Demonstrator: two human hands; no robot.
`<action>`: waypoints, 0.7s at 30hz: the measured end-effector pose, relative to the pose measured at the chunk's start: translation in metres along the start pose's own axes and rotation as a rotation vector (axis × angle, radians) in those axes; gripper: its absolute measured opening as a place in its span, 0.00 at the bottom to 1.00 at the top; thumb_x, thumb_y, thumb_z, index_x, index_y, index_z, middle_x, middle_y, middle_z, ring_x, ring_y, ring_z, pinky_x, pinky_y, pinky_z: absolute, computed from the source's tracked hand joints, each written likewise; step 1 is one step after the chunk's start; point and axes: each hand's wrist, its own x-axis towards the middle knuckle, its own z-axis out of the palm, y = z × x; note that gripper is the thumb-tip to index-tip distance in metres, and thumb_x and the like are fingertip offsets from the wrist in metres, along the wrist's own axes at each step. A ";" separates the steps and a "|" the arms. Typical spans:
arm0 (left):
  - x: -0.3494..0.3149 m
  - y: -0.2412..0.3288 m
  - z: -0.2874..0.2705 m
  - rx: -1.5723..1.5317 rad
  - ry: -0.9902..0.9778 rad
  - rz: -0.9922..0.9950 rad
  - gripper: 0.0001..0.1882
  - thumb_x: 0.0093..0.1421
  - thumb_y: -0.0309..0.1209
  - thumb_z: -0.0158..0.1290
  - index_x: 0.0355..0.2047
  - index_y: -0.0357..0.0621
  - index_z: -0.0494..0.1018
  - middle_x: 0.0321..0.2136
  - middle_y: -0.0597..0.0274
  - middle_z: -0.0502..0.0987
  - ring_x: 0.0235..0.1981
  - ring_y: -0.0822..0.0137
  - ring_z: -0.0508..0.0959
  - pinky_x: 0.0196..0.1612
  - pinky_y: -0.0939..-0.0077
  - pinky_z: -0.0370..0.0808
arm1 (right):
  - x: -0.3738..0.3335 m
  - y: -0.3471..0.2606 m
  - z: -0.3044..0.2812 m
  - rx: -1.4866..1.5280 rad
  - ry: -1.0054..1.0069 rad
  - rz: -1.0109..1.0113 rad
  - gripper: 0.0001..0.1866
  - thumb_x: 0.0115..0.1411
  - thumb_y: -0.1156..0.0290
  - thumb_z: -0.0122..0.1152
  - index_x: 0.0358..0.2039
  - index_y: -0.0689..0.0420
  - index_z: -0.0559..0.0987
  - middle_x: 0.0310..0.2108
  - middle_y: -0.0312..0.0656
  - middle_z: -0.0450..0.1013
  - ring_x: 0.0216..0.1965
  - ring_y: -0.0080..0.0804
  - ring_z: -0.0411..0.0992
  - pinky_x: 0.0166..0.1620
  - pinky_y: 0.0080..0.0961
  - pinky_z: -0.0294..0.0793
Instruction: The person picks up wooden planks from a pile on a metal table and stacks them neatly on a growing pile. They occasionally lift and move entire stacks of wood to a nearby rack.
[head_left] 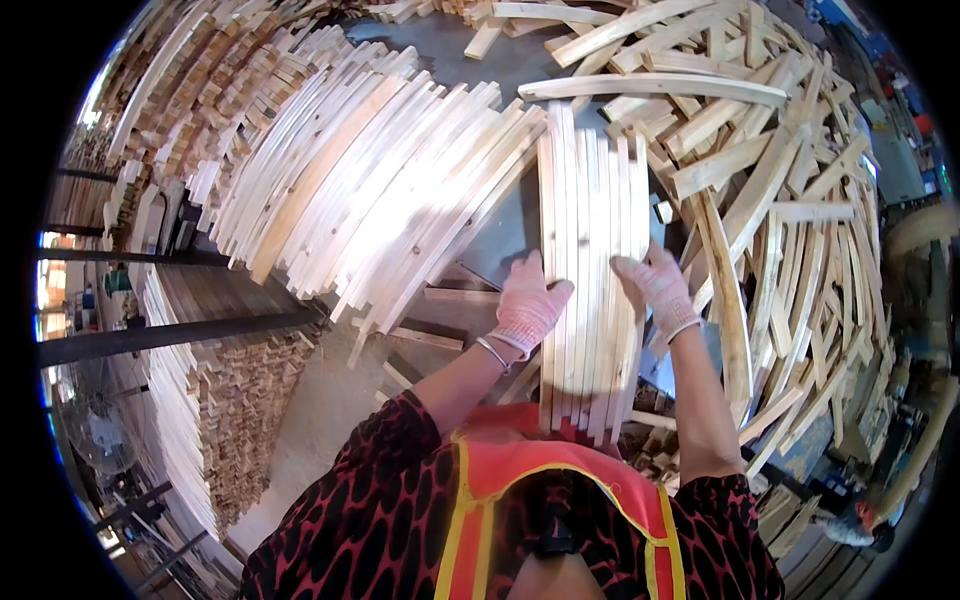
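A bundle of pale wooden strips lies lengthwise in front of me, its near ends close to my red apron. In a light work glove, my left hand presses the bundle's left side, its thumb over the edge. Gloved likewise, my right hand grips the opposite side, the thumb on the top face. The bundle is squeezed between both hands; the fingers on its outer sides are partly hidden. Left of it, a wide row of similar strips lies side by side, slanting.
Loose wooden pieces lie in a jumbled heap on the right. One long board crosses beyond the bundle's far end. Stacked timber stands at the left, near a dark metal bar. A person is at the lower right.
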 end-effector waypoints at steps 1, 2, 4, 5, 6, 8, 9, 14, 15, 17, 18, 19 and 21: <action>-0.008 0.010 -0.018 -0.045 0.037 0.133 0.37 0.59 0.45 0.62 0.63 0.34 0.69 0.59 0.34 0.72 0.54 0.38 0.77 0.59 0.48 0.75 | -0.002 -0.015 -0.002 -0.080 0.027 -0.056 0.37 0.60 0.66 0.76 0.66 0.67 0.73 0.53 0.48 0.81 0.52 0.34 0.78 0.57 0.31 0.77; -0.009 0.008 -0.032 0.100 0.170 0.347 0.37 0.59 0.44 0.62 0.63 0.34 0.69 0.57 0.34 0.72 0.53 0.38 0.77 0.58 0.48 0.75 | -0.006 -0.036 0.000 -0.162 0.038 -0.115 0.37 0.59 0.67 0.76 0.66 0.67 0.72 0.53 0.48 0.81 0.52 0.34 0.78 0.57 0.31 0.77; 0.005 0.016 -0.064 0.379 0.472 0.798 0.36 0.58 0.41 0.63 0.63 0.34 0.68 0.54 0.33 0.74 0.52 0.38 0.77 0.57 0.47 0.76 | -0.030 -0.108 0.013 0.000 0.086 -0.293 0.38 0.58 0.66 0.76 0.66 0.66 0.73 0.50 0.46 0.81 0.51 0.33 0.78 0.57 0.30 0.77; 0.006 0.043 -0.089 0.093 0.436 0.777 0.35 0.58 0.39 0.63 0.62 0.34 0.69 0.52 0.34 0.75 0.51 0.38 0.77 0.56 0.47 0.76 | -0.034 -0.132 0.008 -0.060 0.200 -0.420 0.37 0.58 0.66 0.76 0.66 0.65 0.74 0.49 0.44 0.81 0.50 0.32 0.78 0.56 0.29 0.77; 0.002 0.074 -0.120 -0.179 0.383 0.737 0.34 0.58 0.38 0.64 0.61 0.34 0.69 0.50 0.35 0.76 0.50 0.38 0.77 0.55 0.47 0.76 | -0.041 -0.154 0.005 -0.115 0.307 -0.537 0.35 0.59 0.66 0.75 0.65 0.64 0.74 0.48 0.43 0.81 0.49 0.30 0.78 0.55 0.28 0.77; 0.001 0.099 -0.172 -0.118 0.497 0.925 0.32 0.57 0.37 0.65 0.59 0.35 0.70 0.48 0.39 0.77 0.51 0.41 0.77 0.55 0.49 0.76 | -0.077 -0.222 0.016 -0.021 0.252 -0.555 0.33 0.60 0.67 0.75 0.64 0.62 0.75 0.49 0.41 0.81 0.48 0.26 0.77 0.53 0.26 0.76; -0.001 0.113 -0.192 -0.140 0.533 0.997 0.32 0.57 0.36 0.66 0.59 0.36 0.71 0.48 0.41 0.77 0.52 0.43 0.77 0.56 0.52 0.76 | -0.093 -0.240 0.018 -0.033 0.310 -0.637 0.33 0.62 0.61 0.74 0.64 0.61 0.75 0.51 0.40 0.79 0.52 0.27 0.75 0.58 0.28 0.73; -0.001 0.115 -0.211 -0.420 0.400 1.033 0.28 0.56 0.36 0.65 0.55 0.40 0.71 0.46 0.43 0.76 0.50 0.40 0.76 0.55 0.49 0.75 | -0.123 -0.235 0.038 0.176 0.421 -0.776 0.29 0.58 0.66 0.79 0.57 0.60 0.78 0.47 0.39 0.80 0.47 0.28 0.77 0.52 0.28 0.77; 0.016 0.085 -0.197 -0.527 0.236 1.044 0.27 0.56 0.36 0.64 0.55 0.42 0.72 0.52 0.44 0.75 0.50 0.41 0.77 0.58 0.50 0.74 | -0.122 -0.214 0.044 -0.102 0.489 -0.796 0.27 0.58 0.67 0.78 0.55 0.59 0.78 0.49 0.42 0.80 0.47 0.30 0.78 0.52 0.32 0.78; -0.003 0.045 -0.187 -0.152 0.124 1.130 0.27 0.61 0.35 0.60 0.60 0.40 0.70 0.58 0.45 0.73 0.56 0.44 0.75 0.62 0.54 0.73 | -0.122 -0.142 0.050 -0.529 0.529 -0.763 0.26 0.57 0.70 0.73 0.55 0.58 0.78 0.49 0.48 0.78 0.51 0.42 0.76 0.56 0.40 0.76; -0.005 0.009 -0.176 0.011 0.286 1.312 0.27 0.65 0.34 0.56 0.63 0.39 0.69 0.61 0.44 0.72 0.59 0.45 0.74 0.64 0.56 0.72 | -0.121 -0.102 0.059 -0.767 0.555 -0.884 0.26 0.57 0.70 0.70 0.56 0.57 0.78 0.52 0.50 0.76 0.56 0.47 0.72 0.61 0.43 0.72; 0.001 -0.019 -0.160 -0.081 0.045 1.136 0.29 0.66 0.32 0.54 0.67 0.40 0.65 0.64 0.44 0.70 0.62 0.46 0.73 0.66 0.59 0.71 | -0.117 -0.061 0.070 -0.972 0.594 -1.014 0.26 0.57 0.70 0.67 0.57 0.57 0.77 0.54 0.52 0.74 0.62 0.52 0.69 0.66 0.46 0.69; 0.013 -0.067 -0.122 -0.284 -0.317 0.695 0.34 0.69 0.30 0.49 0.75 0.41 0.57 0.69 0.43 0.67 0.67 0.48 0.71 0.69 0.64 0.69 | -0.115 0.009 0.088 -0.374 0.454 -0.401 0.33 0.61 0.68 0.66 0.66 0.54 0.69 0.61 0.50 0.70 0.65 0.46 0.67 0.71 0.44 0.65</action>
